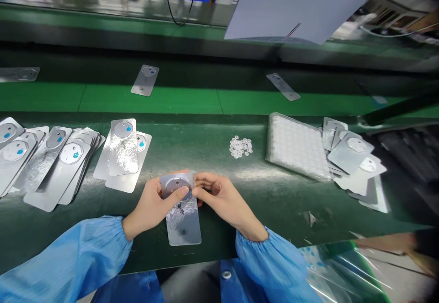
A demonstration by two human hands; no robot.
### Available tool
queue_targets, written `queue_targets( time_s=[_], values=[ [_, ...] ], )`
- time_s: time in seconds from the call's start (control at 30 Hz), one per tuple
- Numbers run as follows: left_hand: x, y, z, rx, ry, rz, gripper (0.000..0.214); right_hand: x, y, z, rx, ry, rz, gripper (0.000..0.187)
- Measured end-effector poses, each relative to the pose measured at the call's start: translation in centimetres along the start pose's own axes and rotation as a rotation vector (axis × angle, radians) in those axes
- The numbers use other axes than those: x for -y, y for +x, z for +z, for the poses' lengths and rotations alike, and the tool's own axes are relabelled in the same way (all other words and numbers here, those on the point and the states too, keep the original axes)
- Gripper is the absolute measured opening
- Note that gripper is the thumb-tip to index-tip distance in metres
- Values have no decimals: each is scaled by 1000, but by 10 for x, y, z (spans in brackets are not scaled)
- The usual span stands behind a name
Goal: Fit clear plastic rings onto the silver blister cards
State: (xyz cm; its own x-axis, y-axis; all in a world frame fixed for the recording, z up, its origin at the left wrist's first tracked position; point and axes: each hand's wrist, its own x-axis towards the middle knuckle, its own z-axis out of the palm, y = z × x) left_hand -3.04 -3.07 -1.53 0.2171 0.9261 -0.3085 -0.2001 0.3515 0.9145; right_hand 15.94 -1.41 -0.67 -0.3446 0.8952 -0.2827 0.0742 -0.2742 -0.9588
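Observation:
My left hand (154, 207) and my right hand (222, 200) meet over a long silver card (183, 225) on the green bench (274, 202). The card's upper end is raised, with a round grey disc (178, 186) on it under my left thumb. Fingertips of my right hand pinch the card's right edge near that disc. Just ahead lies a pile of small white rings (240, 147). Two overlapping silver cards (123, 149) with blue-marked round labels sit ahead and to the left.
Stacks of similar cards (61, 168) lie at the left, and another loose pile (350, 154) lies at the right beside a plastic-wrapped sheet of white discs (297, 146). Single cards (144, 80) rest on a green conveyor belt (151, 99) beyond the bench. Clear plastic film (343, 271) sits at the near right.

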Motion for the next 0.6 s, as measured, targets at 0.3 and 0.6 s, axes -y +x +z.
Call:
queue_targets(
  time_s=[0.3, 0.6],
  values=[
    [-15, 21, 7, -60, -42, 20, 32, -25, -4, -1, 124, 149, -35, 53],
    [-167, 137, 38, -158, 124, 320, 34, -36, 5, 1, 30, 434, -77, 58]
  ],
)
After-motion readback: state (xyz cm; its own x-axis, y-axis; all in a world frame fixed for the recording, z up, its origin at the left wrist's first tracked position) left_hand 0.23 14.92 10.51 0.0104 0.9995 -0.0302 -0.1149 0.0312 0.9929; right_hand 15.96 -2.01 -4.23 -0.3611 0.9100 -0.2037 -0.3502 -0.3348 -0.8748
